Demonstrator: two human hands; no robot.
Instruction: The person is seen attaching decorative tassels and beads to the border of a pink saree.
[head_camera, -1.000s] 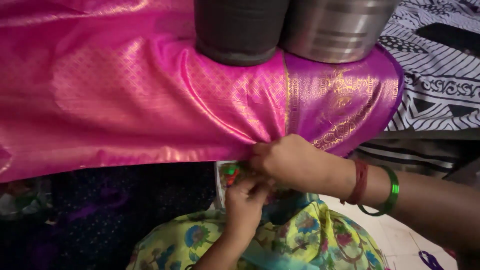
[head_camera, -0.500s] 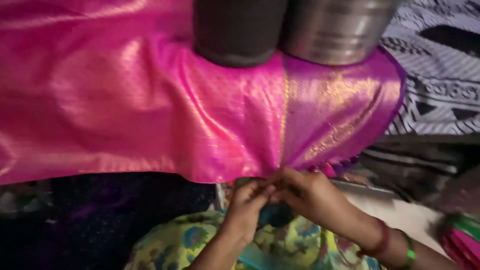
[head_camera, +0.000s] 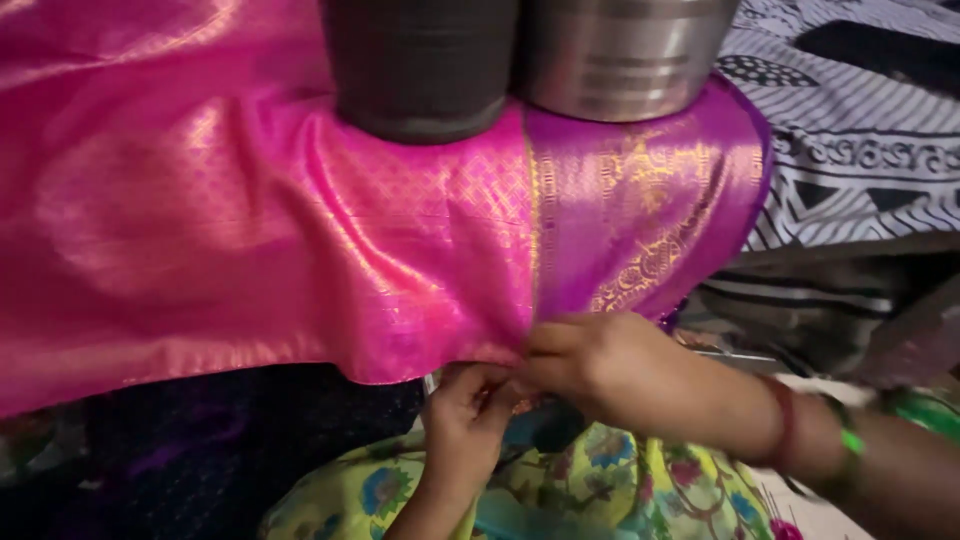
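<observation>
1. Pinching with curled fingers, the left hand comes up from below and closes on the lower hem of the shiny pink silk cloth with woven gold pattern; what else it may hold between its fingertips is too hidden to tell.
2. Both hands meet at the same spot on the hem, touching each other, just where the pink part joins the purple border panel with gold motifs.
3. Closed thumb to fingers, the right hand grips the hem edge from the right side; red and green bangles sit on its wrist.
4. From the grip the cloth spreads upward and away to the left, draped over a raised surface, with its edge hanging down to the hands.
5. Near the top, a dark ribbed metal pot and a shiny steel pot stand side by side on the cloth, well above the hands.
6. At the far right lies a black-and-white patterned sheet.
7. Below the hands is a yellow-green floral garment.
</observation>
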